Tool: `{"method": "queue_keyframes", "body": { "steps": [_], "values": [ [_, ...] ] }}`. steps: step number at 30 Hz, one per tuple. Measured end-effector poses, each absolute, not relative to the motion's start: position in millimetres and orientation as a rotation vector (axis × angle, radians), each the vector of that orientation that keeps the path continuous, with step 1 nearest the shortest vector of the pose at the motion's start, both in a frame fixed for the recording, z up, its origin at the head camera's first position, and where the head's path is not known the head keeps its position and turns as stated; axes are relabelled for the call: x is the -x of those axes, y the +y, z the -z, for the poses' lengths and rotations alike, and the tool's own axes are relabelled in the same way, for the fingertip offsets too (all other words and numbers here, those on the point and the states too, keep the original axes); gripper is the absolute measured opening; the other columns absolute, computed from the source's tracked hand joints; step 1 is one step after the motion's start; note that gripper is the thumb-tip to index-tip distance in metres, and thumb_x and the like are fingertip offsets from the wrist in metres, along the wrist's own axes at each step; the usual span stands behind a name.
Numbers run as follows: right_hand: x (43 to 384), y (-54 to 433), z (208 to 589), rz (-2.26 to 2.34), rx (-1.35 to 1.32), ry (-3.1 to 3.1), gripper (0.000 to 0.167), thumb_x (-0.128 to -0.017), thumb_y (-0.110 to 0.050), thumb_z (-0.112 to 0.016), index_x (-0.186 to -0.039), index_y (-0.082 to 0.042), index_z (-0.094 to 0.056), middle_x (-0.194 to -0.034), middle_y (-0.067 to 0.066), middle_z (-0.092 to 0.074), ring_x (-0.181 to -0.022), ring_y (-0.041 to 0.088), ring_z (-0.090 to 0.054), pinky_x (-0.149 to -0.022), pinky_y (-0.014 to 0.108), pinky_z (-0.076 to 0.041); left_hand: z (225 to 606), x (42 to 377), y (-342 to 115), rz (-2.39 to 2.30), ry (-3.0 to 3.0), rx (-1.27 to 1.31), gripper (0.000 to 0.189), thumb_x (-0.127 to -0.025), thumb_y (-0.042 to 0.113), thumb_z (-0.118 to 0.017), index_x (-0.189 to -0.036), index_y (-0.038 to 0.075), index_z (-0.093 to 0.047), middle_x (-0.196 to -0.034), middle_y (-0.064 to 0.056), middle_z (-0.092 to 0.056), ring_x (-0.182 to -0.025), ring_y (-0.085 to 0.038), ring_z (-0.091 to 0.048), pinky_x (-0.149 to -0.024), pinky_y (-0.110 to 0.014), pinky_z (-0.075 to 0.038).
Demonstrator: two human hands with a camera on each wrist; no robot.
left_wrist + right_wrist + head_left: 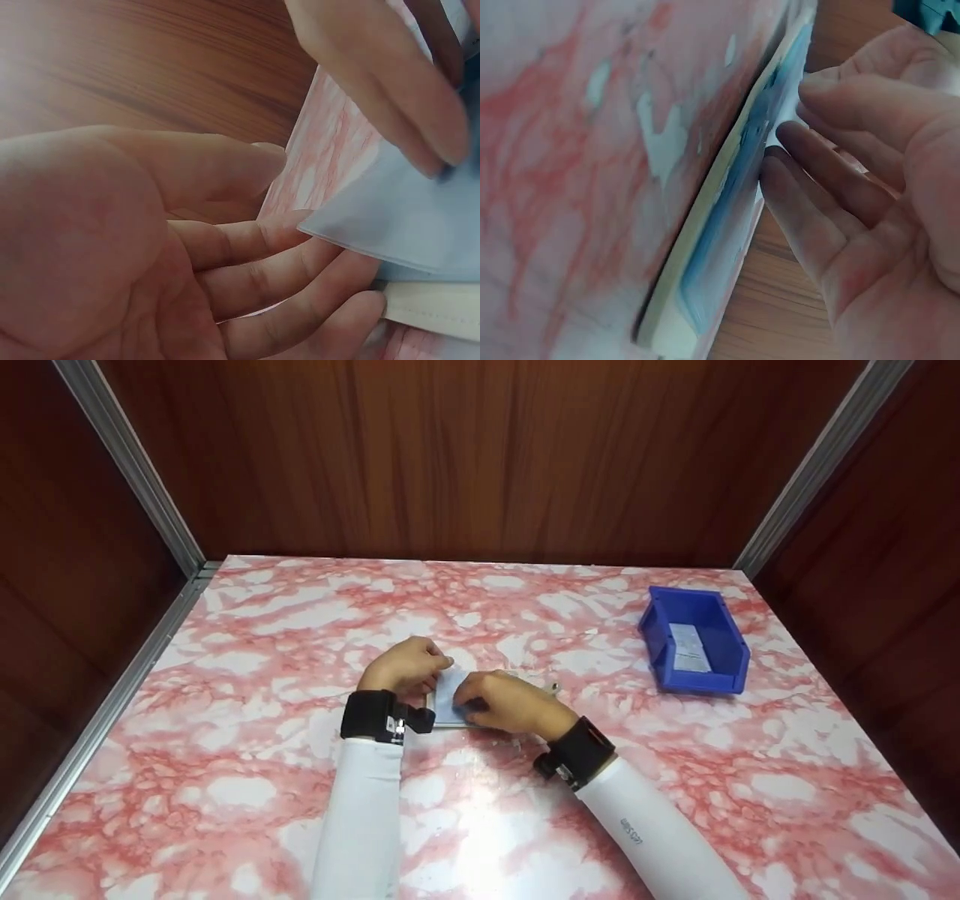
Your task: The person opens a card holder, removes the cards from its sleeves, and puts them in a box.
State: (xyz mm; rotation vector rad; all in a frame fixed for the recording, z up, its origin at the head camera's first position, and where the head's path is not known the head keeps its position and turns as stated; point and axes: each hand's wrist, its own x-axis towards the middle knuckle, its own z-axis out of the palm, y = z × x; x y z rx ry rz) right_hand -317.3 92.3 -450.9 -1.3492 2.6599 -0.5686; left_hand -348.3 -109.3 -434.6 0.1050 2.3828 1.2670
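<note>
A flat booklet-like item lies on the table, with pale blue translucent sheets and a cream stitched edge. My left hand is at its left side. In the left wrist view its fingers are extended along a sheet's corner, with the thumb raised apart from it. My right hand reaches over from the right and hides much of the item. Its fingertips touch the upper sheet in the right wrist view, and the fingers are only slightly bent.
A blue open bin stands at the right of the table, holding a pale flat packet. Beside the right hand is a small shiny object, too small to identify. Brown wood-grain panels enclose the marbled red-and-white table.
</note>
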Motion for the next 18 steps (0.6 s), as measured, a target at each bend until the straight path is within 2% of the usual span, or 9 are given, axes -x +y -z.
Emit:
{"method": "queue_keyframes", "body": {
  "steps": [10,18],
  "values": [
    [310.8,92.6,448.7,0.515,1.379,2.611,0.027,-0.082,-0.012,-0.063,-0.109,-0.01,-0.068,-0.118,0.005,-0.058,-0.11,0.017,-0.056,-0.096,0.031,-0.045,432.7,348.0,-107.2,-1.236,2.432,-0.139,0.029,-0.089,0.033,-0.056,-0.103,0.008,-0.055,-0.09,-0.016,-0.063,-0.071,-0.021,-0.06,-0.065,-0.033,-0.051],
    [306.2,90.9,445.9,0.416,1.366,2.605,0.032,-0.082,-0.013,-0.062,-0.113,-0.011,-0.065,-0.122,0.004,-0.054,-0.11,0.016,-0.054,-0.096,0.03,-0.045,431.2,348.0,-106.5,-1.178,2.516,-0.153,0.029,-0.088,0.038,-0.055,-0.099,0.011,-0.056,-0.095,-0.016,-0.061,-0.077,-0.024,-0.057,-0.061,-0.032,-0.048]
  ]
}}
